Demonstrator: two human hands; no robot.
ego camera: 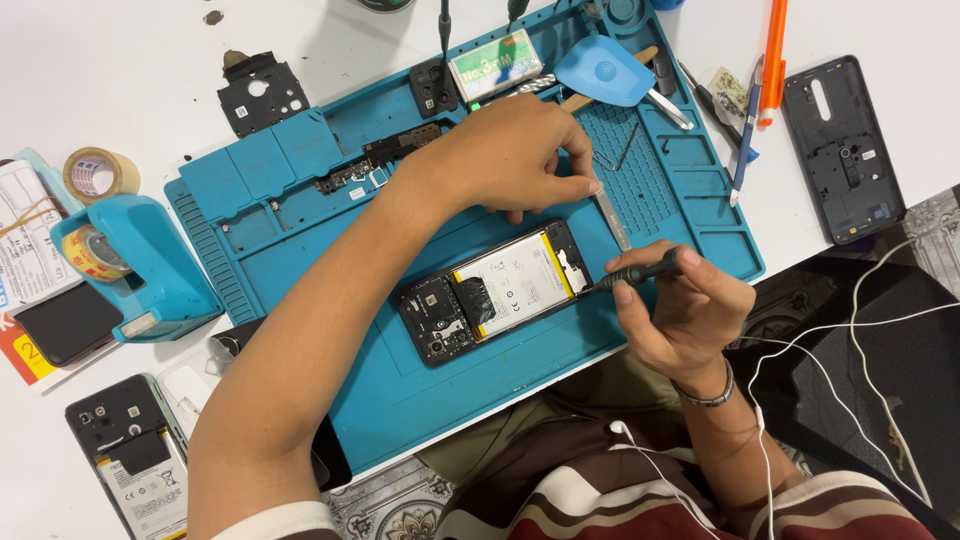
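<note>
Right hand (685,305) grips a dark screwdriver (640,271), tip at the right end of the opened phone (497,290). Left hand (520,155) pinches a small part, too small to identify, just beyond the phone. Looks like screw work; next move needs the tip seated squarely. Phone lies mid blue mat (300,250) on the desk (120,60), long axis left-near to right-far, camera end left.

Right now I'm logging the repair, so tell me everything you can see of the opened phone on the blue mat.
The opened phone lies flat and slanted on the blue mat, back cover off. A white battery with yellow edges fills its middle, with dark boards at both ends. The left hand hovers over its upper edge; contact is unclear. The right hand holds a dark screwdriver, tip at the phone's right end.
</note>
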